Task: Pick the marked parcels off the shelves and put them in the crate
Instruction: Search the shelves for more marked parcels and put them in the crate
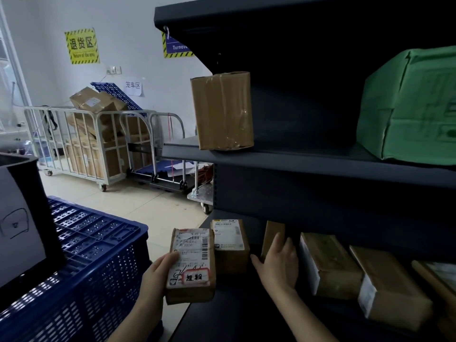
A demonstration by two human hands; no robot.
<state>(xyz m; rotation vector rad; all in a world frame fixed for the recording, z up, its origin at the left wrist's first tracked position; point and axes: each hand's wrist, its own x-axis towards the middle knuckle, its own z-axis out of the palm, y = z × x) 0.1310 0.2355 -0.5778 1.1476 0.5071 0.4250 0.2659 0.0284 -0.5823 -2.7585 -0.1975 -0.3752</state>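
Hands: two, left hand (158,275) and right hand (278,265).
Brown parcels: seven.
- stickered parcel (191,266), in left hand: one.
- taped parcel (222,109), on middle shelf (308,164): one.
- on lower shelf (246,314): five. Labelled parcel (230,245), thin parcel (271,233), third parcel (328,265), fourth parcel (389,285), edge parcel (441,275), which is cut off by frame.

Green parcel (409,104): one.
Blue crate (98,255): one.
Wall signs: three. Yellow sign (82,45), blue sign (176,46), white sheet (133,88).
Cage cart (74,144): one; boxes inside too jumbled to count.

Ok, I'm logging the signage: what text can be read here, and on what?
"退货区": yellow wall sign; English line beneath blurred.
"Turnove", cut off by shelving: blue wall sign.
"笼车区": white paper sheet on wall.
"超期", probably: red-framed sticker on the parcel the left hand holds.
Shipping labels: print too small.
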